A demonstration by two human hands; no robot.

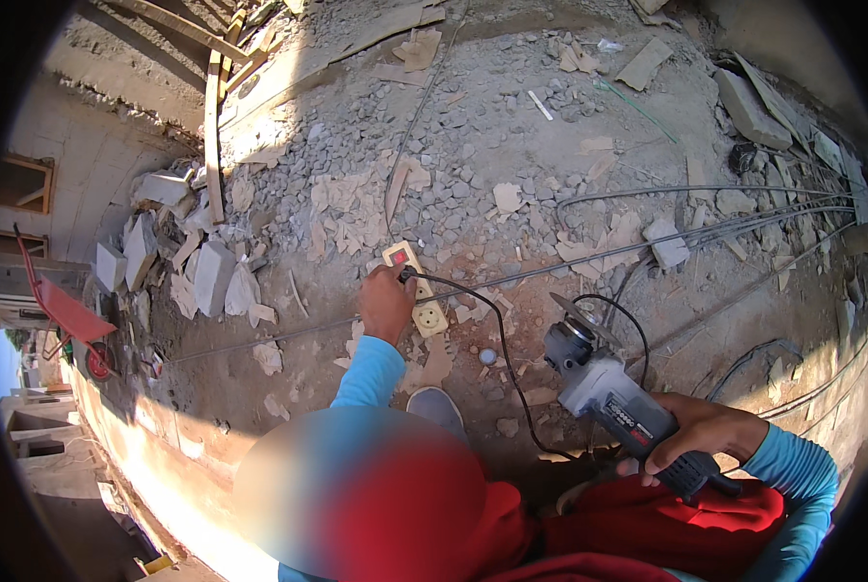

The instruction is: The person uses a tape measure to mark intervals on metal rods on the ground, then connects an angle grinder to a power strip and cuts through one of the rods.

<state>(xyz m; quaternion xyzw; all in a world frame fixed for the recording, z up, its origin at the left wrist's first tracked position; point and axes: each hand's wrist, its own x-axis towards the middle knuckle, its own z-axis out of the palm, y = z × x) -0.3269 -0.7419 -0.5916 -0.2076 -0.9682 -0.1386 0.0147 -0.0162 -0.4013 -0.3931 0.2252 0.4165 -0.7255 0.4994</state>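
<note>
My left hand (385, 305) is closed on a black plug (409, 275) at the cream power strip (431, 318), which lies on the ground and has a red switch at its far end. Whether the plug sits fully in its socket is hidden by my fingers. From the plug a black cord (502, 325) curves down toward my knees. My right hand (701, 434) grips the body of a grey and black angle grinder (613, 393) above my red-clothed leg. The grinder's disc (589, 322) faces away from me; its spin cannot be judged.
Long steel bars (706, 233) cross the ground from the right. Grey rubble (463, 145) and torn paper scraps (342, 199) cover the far ground. Broken blocks (214, 276) are heaped at left, near a red wheelbarrow (73, 312). Wooden planks (213, 136) lean behind.
</note>
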